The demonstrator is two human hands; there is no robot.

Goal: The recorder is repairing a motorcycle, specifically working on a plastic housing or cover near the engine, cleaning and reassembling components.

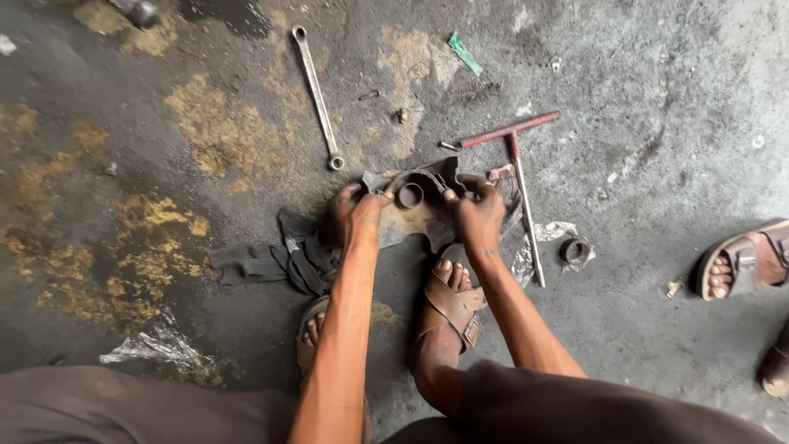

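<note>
Head view: we crouch over a stained concrete floor (657, 123) and grip a dark metal part (419, 210) with both hands, just past our sandalled feet. Our left hand (355, 215) clamps the part's 9 o'clock edge, fingers curled under and thumb on top. Our right hand (477, 215) clamps its 3 o'clock edge the same way. The hands sit apart, with the part spanning the gap between them.

We judge the step in hand to be steadying or turning the part for work on its round bore (409, 195), which faces up toward the camera. Any next move, as we read it, calls for one hand to let go while the other keeps the part from tipping; the tools lie near for that.

The part's long axis runs roughly from 9 to 3 o'clock, its raised curved rim toward 12 and a pointed lobe toward 6, above our right foot (450, 300).

Around it: a long spanner (316, 94) lies at 11 o'clock, a red T-handle wrench (518, 164) at 2 o'clock with its shaft running toward 5. A dark rag (275, 259) lies at 8 o'clock, a small ring (575, 251) at 4 o'clock. Another person's sandalled foot (744, 263) shows at the far 3 o'clock edge.
</note>
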